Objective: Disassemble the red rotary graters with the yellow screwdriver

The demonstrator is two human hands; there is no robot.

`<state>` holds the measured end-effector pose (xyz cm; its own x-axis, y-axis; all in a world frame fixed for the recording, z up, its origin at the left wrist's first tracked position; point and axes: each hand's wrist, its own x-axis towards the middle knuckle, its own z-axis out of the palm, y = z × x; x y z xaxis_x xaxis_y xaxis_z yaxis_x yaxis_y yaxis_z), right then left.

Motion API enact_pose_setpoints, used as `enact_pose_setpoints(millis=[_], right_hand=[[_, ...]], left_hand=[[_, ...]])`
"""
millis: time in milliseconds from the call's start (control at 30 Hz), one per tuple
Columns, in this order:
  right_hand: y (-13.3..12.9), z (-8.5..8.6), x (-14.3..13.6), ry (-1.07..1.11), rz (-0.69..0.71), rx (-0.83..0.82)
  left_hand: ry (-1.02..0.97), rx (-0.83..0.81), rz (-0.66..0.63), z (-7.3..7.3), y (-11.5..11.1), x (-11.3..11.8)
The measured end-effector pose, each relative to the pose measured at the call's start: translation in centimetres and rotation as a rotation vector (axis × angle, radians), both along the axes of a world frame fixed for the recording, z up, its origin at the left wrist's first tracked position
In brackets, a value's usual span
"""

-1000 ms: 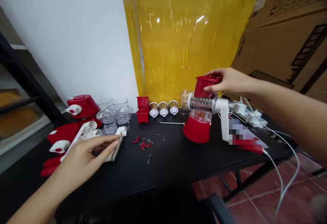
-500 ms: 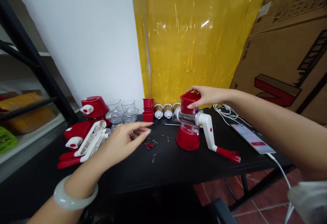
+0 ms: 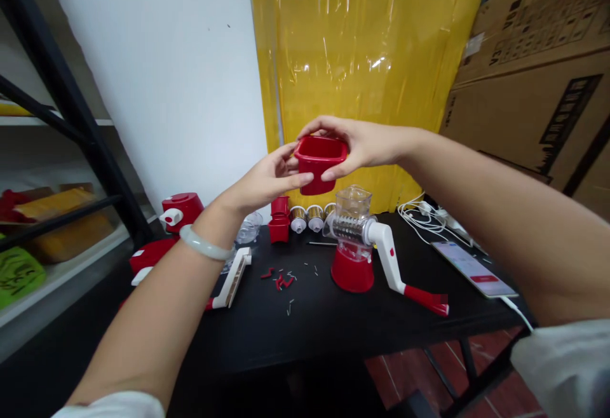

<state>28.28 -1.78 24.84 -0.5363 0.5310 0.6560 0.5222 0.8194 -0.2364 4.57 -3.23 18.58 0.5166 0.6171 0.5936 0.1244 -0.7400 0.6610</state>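
Both hands hold a red plastic cup [image 3: 316, 170] with an open top in the air over the table. My left hand [image 3: 269, 176] grips its left side, thumb across the front. From the right, my right hand [image 3: 355, 145] has its fingers behind the rim and its thumb on the front. Below and to the right stands a grater [image 3: 351, 272] with a red base, a clear top, a metal drum and a white crank [image 3: 389, 259] with a red handle. Small red pieces [image 3: 283, 281] and thin metal pins [image 3: 290, 307] lie on the tabletop.
Red grater bodies [image 3: 182, 205] and a white crank arm [image 3: 233, 278] are at the left. Red parts [image 3: 279, 221] and metal drums [image 3: 315, 218] line the back. A phone [image 3: 474, 269] with white cables [image 3: 424, 215] lies right, near cardboard boxes [image 3: 524, 87].
The red cup has come off the grater's top, moving up and left in my right hand. My left hand has risen and taken hold of it too. The view has shifted slightly.
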Motion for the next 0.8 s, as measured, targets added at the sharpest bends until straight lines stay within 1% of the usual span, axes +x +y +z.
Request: enact_pose_setpoints(millis=[33,67,100,133,167,200,267,300,333,367,467,600,700,800], right_hand=[[-0.2,-0.3,-0.8,-0.028,0.033,0.017],[-0.3,-0.6,-1.3,-0.062,0.058,0.029],[-0.2,-1.1,-1.6,-0.09,0.068,0.037],[-0.1,-1.5,-1.7,-0.107,0.063,0.044],[0.2,-2.0,-1.5,-0.116,0.047,0.046],[0.5,-2.5,-1.0,-0.126,0.028,0.039],[1.1,-3.6,0.3,-0.175,0.003,0.003],[1.4,-4.2,1.1,-0.21,-0.005,-0.013],[1.6,-4.9,1.9,-0.244,-0.017,-0.021],[1.7,-5.5,2.7,-0.274,-0.034,-0.021],[1.2,-7.0,4.5,-0.321,-0.112,-0.025],[-0.5,-8.0,6.2,-0.362,-0.193,-0.147],[-1.3,-8.6,6.9,-0.392,-0.217,-0.221],[-1.3,-9.5,7.5,-0.378,-0.208,-0.252]], left_hand=[[-0.006,-0.001,-0.017,-0.1,0.5,-0.3],[-0.012,-0.003,-0.006,-0.5,1.0,-0.7],[-0.015,-0.013,0.034,-1.2,1.6,-1.2],[-0.007,-0.039,0.101,-2.0,2.2,-1.7],[0.013,-0.081,0.203,-3.0,2.9,-2.2],[0.048,-0.13,0.354,-4.1,3.7,-2.6],[0.159,-0.192,0.726,-6.2,5.2,-3.1],[0.224,-0.175,0.866,-7.2,5.9,-3.2],[0.285,-0.134,0.952,-8.1,6.5,-3.3],[0.345,-0.092,1.007,-8.9,7.0,-3.2],[0.505,-0.021,1.05,-10.9,8.3,-2.8],[0.609,0.014,1.103,-12.9,9.6,-2.5],[0.661,0.043,1.135,-13.9,10.4,-2.3],[0.711,0.073,1.137,-14.4,10.7,-2.0]])
